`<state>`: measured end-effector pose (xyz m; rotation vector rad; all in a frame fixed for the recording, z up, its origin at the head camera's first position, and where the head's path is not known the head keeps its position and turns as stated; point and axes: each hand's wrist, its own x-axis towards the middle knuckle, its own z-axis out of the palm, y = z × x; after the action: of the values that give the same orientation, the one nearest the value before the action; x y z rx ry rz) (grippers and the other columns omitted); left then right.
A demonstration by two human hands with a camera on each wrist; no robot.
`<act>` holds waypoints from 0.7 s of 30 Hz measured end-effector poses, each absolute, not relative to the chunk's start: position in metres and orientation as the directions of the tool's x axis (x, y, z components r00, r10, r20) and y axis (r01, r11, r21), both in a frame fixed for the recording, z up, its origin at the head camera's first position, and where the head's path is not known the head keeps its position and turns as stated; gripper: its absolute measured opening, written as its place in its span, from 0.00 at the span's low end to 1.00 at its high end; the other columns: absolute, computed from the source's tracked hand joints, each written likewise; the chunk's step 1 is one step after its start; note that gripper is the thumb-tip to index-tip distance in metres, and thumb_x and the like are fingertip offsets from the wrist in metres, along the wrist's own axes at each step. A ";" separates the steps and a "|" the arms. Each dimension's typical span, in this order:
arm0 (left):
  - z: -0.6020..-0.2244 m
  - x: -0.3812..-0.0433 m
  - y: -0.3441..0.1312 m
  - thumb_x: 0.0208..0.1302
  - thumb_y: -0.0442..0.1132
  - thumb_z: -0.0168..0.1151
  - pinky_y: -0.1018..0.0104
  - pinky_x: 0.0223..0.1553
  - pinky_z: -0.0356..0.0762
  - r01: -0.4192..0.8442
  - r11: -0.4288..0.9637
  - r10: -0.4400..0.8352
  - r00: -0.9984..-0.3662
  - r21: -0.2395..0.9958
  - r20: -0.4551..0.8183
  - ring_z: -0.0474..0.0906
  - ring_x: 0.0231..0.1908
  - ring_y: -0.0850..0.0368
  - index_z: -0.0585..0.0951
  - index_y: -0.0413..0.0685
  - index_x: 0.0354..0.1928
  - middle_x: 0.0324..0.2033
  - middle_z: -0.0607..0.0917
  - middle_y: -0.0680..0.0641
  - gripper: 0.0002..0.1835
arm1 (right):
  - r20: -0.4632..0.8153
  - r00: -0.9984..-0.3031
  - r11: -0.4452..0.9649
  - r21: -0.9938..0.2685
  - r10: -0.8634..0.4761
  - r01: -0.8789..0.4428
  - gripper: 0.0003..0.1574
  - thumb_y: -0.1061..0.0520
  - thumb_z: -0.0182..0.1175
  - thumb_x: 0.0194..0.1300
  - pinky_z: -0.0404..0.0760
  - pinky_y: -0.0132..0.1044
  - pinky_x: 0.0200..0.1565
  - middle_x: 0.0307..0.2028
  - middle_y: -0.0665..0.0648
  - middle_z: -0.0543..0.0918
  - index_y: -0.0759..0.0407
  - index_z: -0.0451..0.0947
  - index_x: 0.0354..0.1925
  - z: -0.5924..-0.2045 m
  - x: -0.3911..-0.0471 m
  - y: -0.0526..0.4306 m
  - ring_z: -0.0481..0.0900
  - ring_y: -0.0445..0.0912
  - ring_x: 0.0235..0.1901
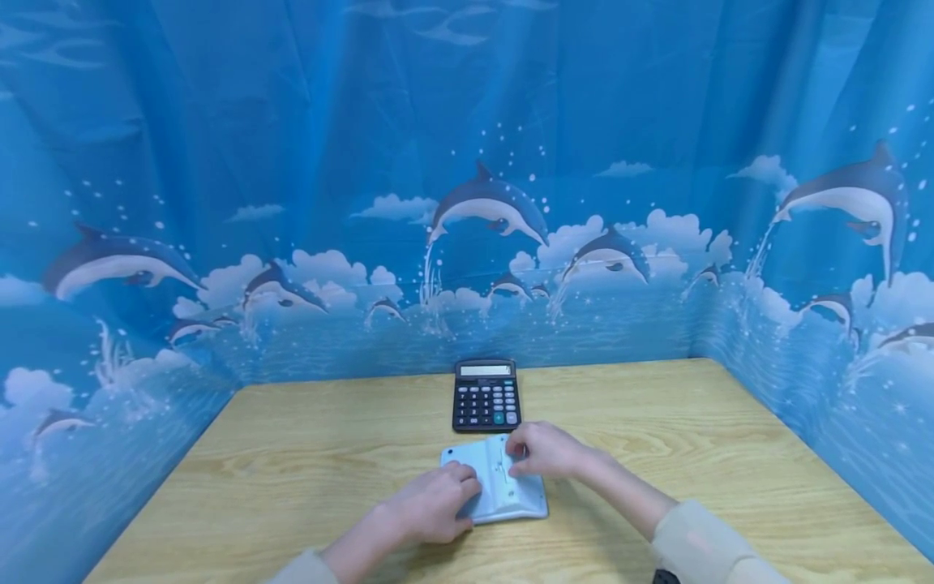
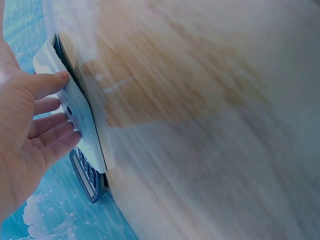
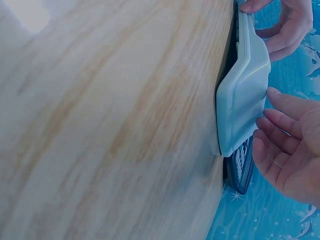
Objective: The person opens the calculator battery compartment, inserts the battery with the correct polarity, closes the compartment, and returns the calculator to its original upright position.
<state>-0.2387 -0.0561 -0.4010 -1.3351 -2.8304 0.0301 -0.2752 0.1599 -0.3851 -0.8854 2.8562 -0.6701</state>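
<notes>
A pale blue calculator (image 1: 521, 504) lies face down on the table, its back showing a raised band, small dark screw holes and a battery cover (image 1: 503, 468). My left hand (image 1: 435, 500) holds its left side, thumb at the near edge and fingers over the back; the left wrist view shows the thumb (image 2: 62, 76) at the rim. From the right, my right hand (image 1: 547, 450) touches the raised band by the battery cover, thumb and fingertips a little apart. In the right wrist view its fingers (image 3: 280, 132) are lightly bent against the back.
A black calculator (image 1: 485, 397) with a display and pale and dark keys lies face up just beyond the blue one. The wooden table (image 1: 328, 438) meets a blue dolphin-print curtain (image 1: 350, 243) at the back and sides. A small black object (image 1: 666, 577) shows by the right sleeve.
</notes>
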 end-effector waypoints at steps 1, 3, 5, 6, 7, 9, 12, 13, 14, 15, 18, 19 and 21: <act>-0.401 -0.239 -0.056 0.51 0.48 0.68 0.71 0.47 0.73 0.770 0.637 0.770 -0.637 -0.020 0.001 0.73 0.45 0.61 0.79 0.49 0.48 0.46 0.78 0.51 0.22 | 0.050 -0.832 0.738 -0.434 -0.553 -0.517 0.16 0.57 0.70 0.48 0.75 0.33 0.35 0.30 0.47 0.78 0.60 0.81 0.37 -0.385 -0.275 0.160 0.73 0.41 0.31; -0.401 -0.239 -0.056 0.51 0.48 0.68 0.71 0.47 0.73 0.769 0.639 0.769 -0.639 -0.017 0.000 0.73 0.45 0.61 0.79 0.49 0.48 0.46 0.78 0.51 0.22 | 0.042 -0.834 0.738 -0.442 -0.551 -0.510 0.16 0.57 0.70 0.48 0.75 0.33 0.35 0.30 0.47 0.79 0.60 0.81 0.37 -0.384 -0.275 0.159 0.74 0.41 0.31; -0.401 -0.239 -0.056 0.51 0.48 0.68 0.71 0.47 0.73 0.768 0.640 0.768 -0.640 -0.015 0.002 0.73 0.45 0.61 0.79 0.49 0.48 0.46 0.78 0.51 0.22 | 0.037 -0.834 0.736 -0.448 -0.551 -0.507 0.15 0.58 0.70 0.48 0.75 0.33 0.35 0.29 0.47 0.79 0.60 0.81 0.37 -0.384 -0.276 0.159 0.74 0.40 0.30; -0.401 -0.239 -0.056 0.51 0.48 0.68 0.71 0.47 0.73 0.768 0.640 0.768 -0.640 -0.014 0.003 0.73 0.45 0.61 0.79 0.49 0.48 0.46 0.78 0.51 0.22 | 0.035 -0.833 0.735 -0.451 -0.552 -0.506 0.15 0.58 0.70 0.48 0.75 0.33 0.35 0.29 0.47 0.79 0.60 0.81 0.36 -0.384 -0.276 0.159 0.73 0.40 0.30; -0.401 -0.239 -0.056 0.51 0.48 0.68 0.71 0.47 0.73 0.769 0.640 0.769 -0.640 -0.014 0.004 0.73 0.45 0.61 0.79 0.49 0.48 0.46 0.78 0.51 0.22 | 0.035 -0.832 0.733 -0.454 -0.553 -0.506 0.15 0.58 0.70 0.47 0.75 0.33 0.35 0.29 0.47 0.79 0.60 0.81 0.36 -0.384 -0.276 0.158 0.73 0.40 0.30; -0.401 -0.239 -0.056 0.51 0.48 0.68 0.71 0.46 0.73 0.770 0.637 0.771 -0.637 -0.014 0.007 0.73 0.45 0.61 0.79 0.49 0.48 0.45 0.78 0.51 0.22 | 0.034 -0.831 0.731 -0.457 -0.555 -0.506 0.15 0.59 0.70 0.47 0.75 0.33 0.35 0.29 0.47 0.79 0.60 0.81 0.36 -0.383 -0.277 0.158 0.73 0.40 0.30; -0.402 -0.239 -0.056 0.51 0.48 0.68 0.71 0.46 0.73 0.773 0.634 0.773 -0.634 -0.018 0.010 0.73 0.44 0.61 0.79 0.49 0.48 0.45 0.78 0.51 0.22 | 0.028 -0.832 0.733 -0.458 -0.554 -0.503 0.15 0.59 0.70 0.47 0.75 0.33 0.35 0.29 0.47 0.79 0.60 0.81 0.36 -0.383 -0.277 0.158 0.73 0.41 0.30; -0.402 -0.240 -0.056 0.51 0.48 0.68 0.71 0.46 0.73 0.773 0.634 0.774 -0.633 -0.019 0.011 0.73 0.44 0.61 0.79 0.49 0.48 0.45 0.78 0.51 0.22 | 0.024 -0.834 0.735 -0.458 -0.552 -0.500 0.15 0.59 0.70 0.47 0.75 0.33 0.35 0.29 0.47 0.79 0.60 0.81 0.36 -0.383 -0.277 0.157 0.73 0.40 0.30; -0.403 -0.240 -0.056 0.51 0.48 0.68 0.71 0.46 0.73 0.774 0.633 0.774 -0.633 -0.020 0.011 0.73 0.44 0.61 0.79 0.49 0.48 0.45 0.78 0.51 0.22 | 0.020 -0.835 0.737 -0.458 -0.550 -0.496 0.15 0.59 0.70 0.47 0.75 0.33 0.35 0.29 0.47 0.79 0.60 0.81 0.36 -0.383 -0.277 0.157 0.73 0.40 0.30; -0.403 -0.240 -0.056 0.51 0.48 0.68 0.71 0.46 0.73 0.773 0.634 0.774 -0.634 -0.021 0.011 0.73 0.44 0.61 0.79 0.49 0.48 0.45 0.78 0.51 0.22 | 0.017 -0.836 0.738 -0.459 -0.549 -0.494 0.15 0.59 0.70 0.47 0.75 0.33 0.35 0.29 0.47 0.79 0.60 0.81 0.36 -0.383 -0.277 0.157 0.73 0.40 0.30; -0.403 -0.240 -0.057 0.51 0.48 0.68 0.71 0.46 0.73 0.771 0.636 0.772 -0.636 -0.019 0.007 0.73 0.44 0.61 0.79 0.49 0.48 0.45 0.78 0.51 0.22 | 0.009 -0.839 0.742 -0.462 -0.544 -0.486 0.14 0.59 0.70 0.47 0.75 0.34 0.35 0.29 0.47 0.79 0.60 0.81 0.36 -0.382 -0.278 0.156 0.73 0.41 0.30; -0.403 -0.240 -0.057 0.51 0.48 0.68 0.71 0.46 0.73 0.771 0.637 0.771 -0.637 -0.018 0.005 0.73 0.44 0.61 0.79 0.49 0.48 0.45 0.78 0.51 0.22 | 0.007 -0.840 0.742 -0.463 -0.543 -0.484 0.14 0.59 0.70 0.47 0.75 0.33 0.35 0.28 0.47 0.79 0.60 0.81 0.36 -0.382 -0.278 0.156 0.73 0.41 0.30; -0.402 -0.239 -0.057 0.51 0.48 0.68 0.71 0.46 0.73 0.771 0.637 0.771 -0.637 -0.015 0.004 0.73 0.44 0.61 0.79 0.49 0.48 0.45 0.78 0.51 0.22 | 0.006 -0.840 0.742 -0.465 -0.542 -0.482 0.14 0.59 0.70 0.47 0.75 0.33 0.35 0.28 0.47 0.78 0.60 0.81 0.36 -0.382 -0.278 0.156 0.73 0.41 0.30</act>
<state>-0.2394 -0.0566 -0.4020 -1.3347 -2.8330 0.0191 -0.2782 0.1561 -0.3825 -0.8303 2.8100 -0.6956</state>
